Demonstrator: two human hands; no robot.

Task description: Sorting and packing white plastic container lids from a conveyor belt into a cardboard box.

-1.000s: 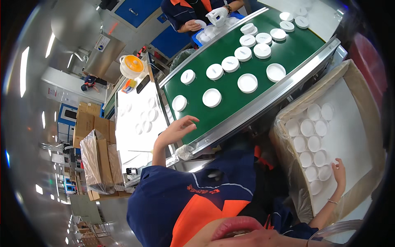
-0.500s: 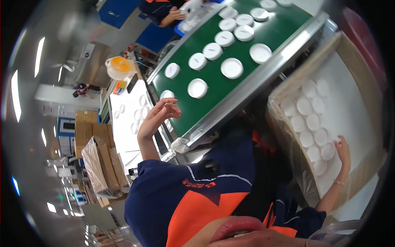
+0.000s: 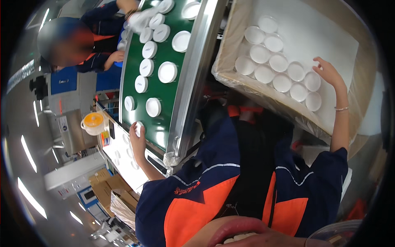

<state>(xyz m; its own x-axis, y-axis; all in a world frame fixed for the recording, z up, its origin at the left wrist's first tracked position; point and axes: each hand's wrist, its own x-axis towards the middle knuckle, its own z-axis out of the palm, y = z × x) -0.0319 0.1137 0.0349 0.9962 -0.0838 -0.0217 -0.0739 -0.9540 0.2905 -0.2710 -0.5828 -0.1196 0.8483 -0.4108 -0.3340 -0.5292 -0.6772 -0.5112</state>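
Note:
Several white round lids lie in rough rows on a green conveyor belt [image 3: 160,131]. At the belt's near left end my left hand [image 3: 138,142] has its thumb and fingers around one white round lid [image 3: 139,125]. Another lid [image 3: 153,107] lies flat a little farther along. My right hand [image 3: 329,75] hangs over a large lined carton [image 3: 345,53] on the right, fingers loosely apart and holding nothing. Beside it, inside the carton, several more white lids [image 3: 282,82] sit in close rows. The nearest to that hand is a lid [image 3: 312,81].
A metal rail [image 3: 187,82] runs between belt and carton. Across the belt a co-worker's hand [image 3: 116,57] rests near a blue bin. A white table [image 3: 117,144] with lids, a yellow-topped container [image 3: 94,122] and brown boxes [image 3: 107,185] stand at left.
The view has turned, bringing the co-worker further in. My left hand has gone from hovering by the belt's end to gripping a lid there. My right hand remains over the carton.

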